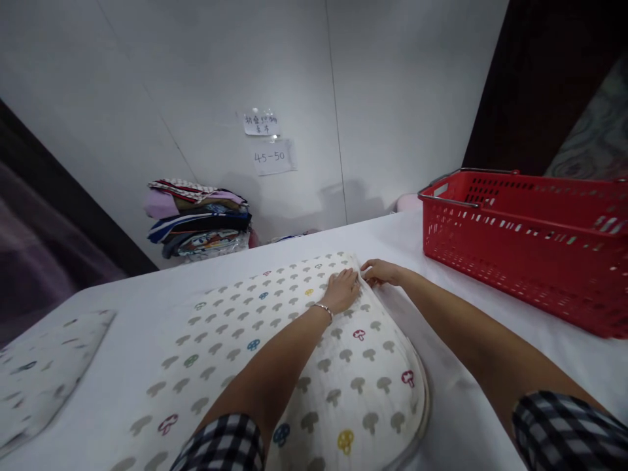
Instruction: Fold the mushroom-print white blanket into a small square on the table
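A white cloth printed with small mushrooms [275, 340] lies spread on the white table [456, 405], its right edge folded over in a curve. My left hand [342, 290] rests flat on the cloth near its far right corner, fingers stretched out; a thin bracelet circles that wrist. My right hand [380, 271] is right beside it, with its fingers pinching the cloth's far corner. Both forearms reach forward from checked sleeves.
A red plastic basket [520, 242] with metal handles stands on the table at the right. A stack of folded clothes [199, 219] sits against the back wall at the left. Another printed cloth [44, 373] lies at the table's left edge. Two paper notes [269, 140] hang on the wall.
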Demonstrator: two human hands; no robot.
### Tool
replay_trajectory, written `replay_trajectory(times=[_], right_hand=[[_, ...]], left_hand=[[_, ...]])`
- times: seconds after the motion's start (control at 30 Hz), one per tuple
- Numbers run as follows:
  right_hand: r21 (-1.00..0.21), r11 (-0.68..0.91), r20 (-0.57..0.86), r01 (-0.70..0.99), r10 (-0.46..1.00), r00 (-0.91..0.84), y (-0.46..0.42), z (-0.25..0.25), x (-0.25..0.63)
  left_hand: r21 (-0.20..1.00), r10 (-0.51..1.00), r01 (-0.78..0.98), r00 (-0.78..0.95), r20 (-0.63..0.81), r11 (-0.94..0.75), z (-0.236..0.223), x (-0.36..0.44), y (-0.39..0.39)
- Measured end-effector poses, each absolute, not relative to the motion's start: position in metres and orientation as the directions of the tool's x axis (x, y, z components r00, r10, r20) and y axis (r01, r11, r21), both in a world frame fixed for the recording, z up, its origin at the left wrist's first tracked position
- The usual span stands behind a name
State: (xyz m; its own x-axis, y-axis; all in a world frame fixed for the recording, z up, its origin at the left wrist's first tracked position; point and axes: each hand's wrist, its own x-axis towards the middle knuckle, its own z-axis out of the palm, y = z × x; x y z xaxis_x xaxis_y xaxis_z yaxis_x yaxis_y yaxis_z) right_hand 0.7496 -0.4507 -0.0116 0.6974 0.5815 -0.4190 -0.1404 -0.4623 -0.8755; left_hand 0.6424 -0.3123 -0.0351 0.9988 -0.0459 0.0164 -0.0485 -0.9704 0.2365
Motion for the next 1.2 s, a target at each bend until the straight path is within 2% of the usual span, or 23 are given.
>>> replay_trajectory(times=[0.53,0.9,1.2], right_hand=[[-0.915,-0.380,-0.327,-0.133,0.507,0.797,-0.448,-0.027,0.741],[-0.889,-0.457,-0.245,-0.022,0.434,0.867,-0.445,-0.037,0.745],[-0.829,-0.560,-0.316,0.011,0.483,0.817,-0.459,-0.013,0.726]], left_hand=[[0.209,-0.003,-0.016,0.998,0.064,-0.978,-0.043,0.639,-0.319],[0.151,-0.028,-0.038,0.998,0.065,-0.988,-0.038,0.631,-0.329],[0.228,-0.051,-0.036,0.997,-0.057,-0.973,-0.041,0.631,-0.333]])
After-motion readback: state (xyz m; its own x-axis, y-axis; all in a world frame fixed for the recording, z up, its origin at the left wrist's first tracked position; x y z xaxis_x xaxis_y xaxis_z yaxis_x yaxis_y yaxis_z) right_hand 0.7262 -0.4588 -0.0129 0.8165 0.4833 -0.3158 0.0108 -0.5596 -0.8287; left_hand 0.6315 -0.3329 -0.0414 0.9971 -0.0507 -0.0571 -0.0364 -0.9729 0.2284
